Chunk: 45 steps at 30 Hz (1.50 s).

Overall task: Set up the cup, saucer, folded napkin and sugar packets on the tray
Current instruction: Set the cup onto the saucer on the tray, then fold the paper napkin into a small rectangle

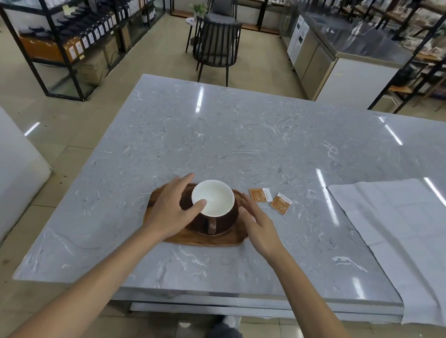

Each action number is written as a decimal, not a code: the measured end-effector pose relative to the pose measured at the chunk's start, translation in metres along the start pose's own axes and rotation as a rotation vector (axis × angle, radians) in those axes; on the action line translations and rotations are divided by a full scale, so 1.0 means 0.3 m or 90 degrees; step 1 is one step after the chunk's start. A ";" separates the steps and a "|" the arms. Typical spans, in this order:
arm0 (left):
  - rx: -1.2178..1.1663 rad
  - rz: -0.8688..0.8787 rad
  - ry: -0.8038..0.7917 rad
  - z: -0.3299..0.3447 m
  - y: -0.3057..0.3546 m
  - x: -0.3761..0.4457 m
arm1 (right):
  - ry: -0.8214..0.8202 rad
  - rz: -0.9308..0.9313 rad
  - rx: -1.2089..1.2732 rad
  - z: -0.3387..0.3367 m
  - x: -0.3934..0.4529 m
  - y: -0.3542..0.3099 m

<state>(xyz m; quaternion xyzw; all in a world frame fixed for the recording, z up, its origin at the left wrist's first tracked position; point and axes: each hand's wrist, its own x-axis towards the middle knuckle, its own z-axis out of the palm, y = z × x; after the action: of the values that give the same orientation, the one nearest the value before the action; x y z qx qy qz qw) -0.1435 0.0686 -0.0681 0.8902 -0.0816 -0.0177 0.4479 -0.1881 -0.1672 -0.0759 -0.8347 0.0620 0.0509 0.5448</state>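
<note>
A brown cup [215, 208] with a white inside stands on a brown saucer [225, 231], its handle toward me, and both rest on an oval wooden tray [211, 240]. My left hand [172, 210] lies over the tray's left part, fingers spread, thumb touching the cup's rim. My right hand [259, 224] hovers at the cup's right side, fingers apart, holding nothing. Two orange sugar packets [261, 195] [281, 203] lie on the table right of the tray. A large white napkin [397, 233] lies spread flat at the right.
The grey marble table [245, 133] stretches far ahead. The napkin hangs over the near right edge. Beyond the table stand black chairs [217, 47], shelving racks [68, 26] and a steel counter [351, 53].
</note>
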 end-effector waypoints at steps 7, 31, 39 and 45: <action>0.151 0.262 -0.055 0.123 0.192 0.051 | 0.082 -0.043 -0.143 -0.214 -0.073 0.051; 0.242 0.510 -0.484 1.299 0.776 -0.209 | 0.255 0.065 -0.405 -1.190 -0.511 0.717; 0.494 0.649 -0.346 1.469 0.879 -0.224 | 0.187 0.067 -0.358 -1.315 -0.535 0.866; 0.544 0.694 -0.325 1.442 0.830 -0.234 | 0.155 0.041 -0.351 -1.355 -0.529 0.896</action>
<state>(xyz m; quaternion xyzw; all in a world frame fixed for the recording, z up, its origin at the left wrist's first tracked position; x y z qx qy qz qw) -0.2903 -0.4097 -0.1305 0.7885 -0.6136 0.0343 -0.0254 -0.3803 -0.6391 -0.1315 -0.9488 0.1369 -0.0173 0.2843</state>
